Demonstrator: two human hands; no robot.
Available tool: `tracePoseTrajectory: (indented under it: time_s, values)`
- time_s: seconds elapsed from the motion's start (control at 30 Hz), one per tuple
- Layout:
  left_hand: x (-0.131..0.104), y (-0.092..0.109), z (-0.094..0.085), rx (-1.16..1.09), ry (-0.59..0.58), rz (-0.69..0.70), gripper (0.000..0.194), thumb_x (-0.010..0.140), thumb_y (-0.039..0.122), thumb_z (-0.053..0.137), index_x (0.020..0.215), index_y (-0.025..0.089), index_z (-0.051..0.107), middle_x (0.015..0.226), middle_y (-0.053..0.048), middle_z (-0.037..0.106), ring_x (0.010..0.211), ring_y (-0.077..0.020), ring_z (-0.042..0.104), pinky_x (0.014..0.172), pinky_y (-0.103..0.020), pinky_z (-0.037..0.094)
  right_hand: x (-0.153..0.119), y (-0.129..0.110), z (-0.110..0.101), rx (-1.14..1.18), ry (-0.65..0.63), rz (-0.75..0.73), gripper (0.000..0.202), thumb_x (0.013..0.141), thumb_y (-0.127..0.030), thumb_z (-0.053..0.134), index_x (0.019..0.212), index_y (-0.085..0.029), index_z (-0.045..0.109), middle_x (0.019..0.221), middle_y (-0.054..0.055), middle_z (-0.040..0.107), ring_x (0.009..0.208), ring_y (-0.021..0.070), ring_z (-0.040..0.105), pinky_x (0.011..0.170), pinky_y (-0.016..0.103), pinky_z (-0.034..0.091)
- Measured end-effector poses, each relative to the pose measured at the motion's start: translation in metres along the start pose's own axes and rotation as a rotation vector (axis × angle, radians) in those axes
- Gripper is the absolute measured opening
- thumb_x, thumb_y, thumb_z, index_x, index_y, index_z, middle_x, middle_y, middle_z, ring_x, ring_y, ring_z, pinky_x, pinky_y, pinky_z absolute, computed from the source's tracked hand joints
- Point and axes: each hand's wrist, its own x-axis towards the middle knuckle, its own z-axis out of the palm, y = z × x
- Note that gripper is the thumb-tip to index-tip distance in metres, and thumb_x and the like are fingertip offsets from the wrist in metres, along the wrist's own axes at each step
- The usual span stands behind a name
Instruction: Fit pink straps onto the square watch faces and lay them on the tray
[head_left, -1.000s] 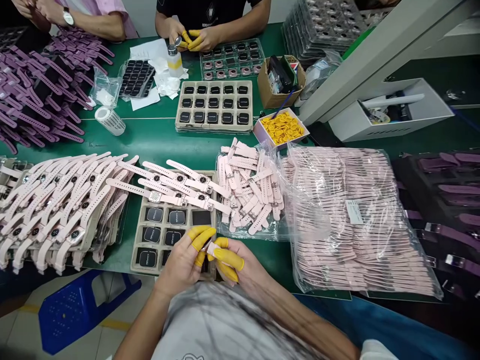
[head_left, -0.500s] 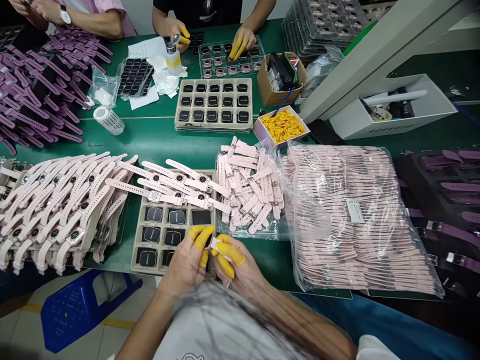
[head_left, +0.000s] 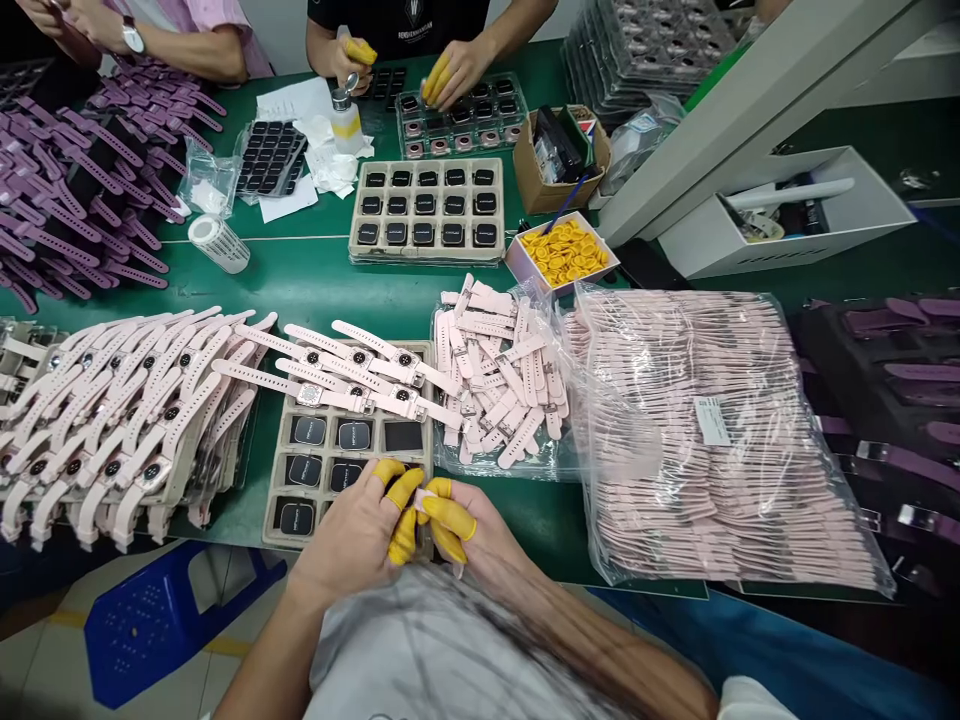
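Note:
Yellow finger cots cover fingertips of both hands, which meet over the front edge of a beige tray (head_left: 273, 515). My left hand (head_left: 367, 520) is closed on something mostly hidden, perhaps a watch body. My right hand (head_left: 472, 525) pinches a pale pink strap (head_left: 421, 497), its end touching what the left fingers hold. Dark square watch faces (head_left: 354, 434) fill several tray compartments; one beside them shows a bare dark bottom. Pink-strapped watches (head_left: 358, 358) lie across the back of the tray. Loose pink straps (head_left: 499, 370) are heaped just right of it.
Stacked trays of pink watches (head_left: 112, 420) stand at left, a large bag of pink straps (head_left: 697, 440) at right. Behind are another watch tray (head_left: 426, 205), a box of yellow finger cots (head_left: 566, 252) and a co-worker's hands (head_left: 454, 75). A blue stool (head_left: 142, 625) is below left.
My left hand has shifted slightly left and down, its fingers curling more. My right fingers have moved slightly left with the strap. Across the table, the co-worker's hand has moved left over the clear tray.

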Motion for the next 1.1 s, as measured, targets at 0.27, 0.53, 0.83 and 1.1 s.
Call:
tracePoseTrajectory:
  time_s: [0.27,0.53,0.83,1.1]
  values:
    - [-0.009,-0.007,0.025,-0.5,0.363,-0.136,0.027,0.098,0.029,0.063,0.125,0.023,0.063,0.109,-0.009,0.07,0.099,-0.0205,0.07,0.087,-0.034,0.06,-0.004,0.01,-0.014,-0.23,-0.125,-0.159,0.036,0.099,-0.056,0.057,0.099,-0.021,0.059,0.059,-0.008,0.047,0.049,0.0089,0.034,0.05,0.025,0.027]
    - [0.007,-0.008,0.024,-1.094,1.038,-0.524,0.026,0.094,0.041,0.071,0.103,0.022,0.057,0.099,-0.003,0.076,0.064,-0.0152,0.074,0.065,-0.033,0.065,-0.005,-0.006,-0.044,-0.456,-0.287,-0.003,0.04,0.095,-0.058,0.062,0.083,-0.02,0.058,0.07,-0.004,0.048,0.06,0.0112,0.036,0.054,0.026,0.029]
    - [0.009,0.002,0.039,-0.642,0.229,-0.234,0.045,0.098,0.017,0.052,0.142,0.022,0.059,0.137,-0.014,0.067,0.124,-0.0273,0.066,0.106,-0.046,0.056,-0.006,-0.008,-0.034,-0.219,-0.228,-0.104,0.04,0.093,-0.059,0.065,0.095,-0.02,0.059,0.064,-0.003,0.06,0.051,0.0101,0.045,0.049,0.024,0.032]
    - [0.006,0.0,0.045,-0.494,0.231,-0.11,0.055,0.097,0.012,0.045,0.15,0.026,0.048,0.139,-0.013,0.061,0.129,-0.0248,0.06,0.111,-0.043,0.051,-0.006,-0.007,-0.019,0.09,-0.136,-0.07,0.034,0.086,-0.047,0.075,0.08,-0.02,0.056,0.049,-0.009,0.045,0.04,0.0055,0.026,0.041,0.022,0.019]
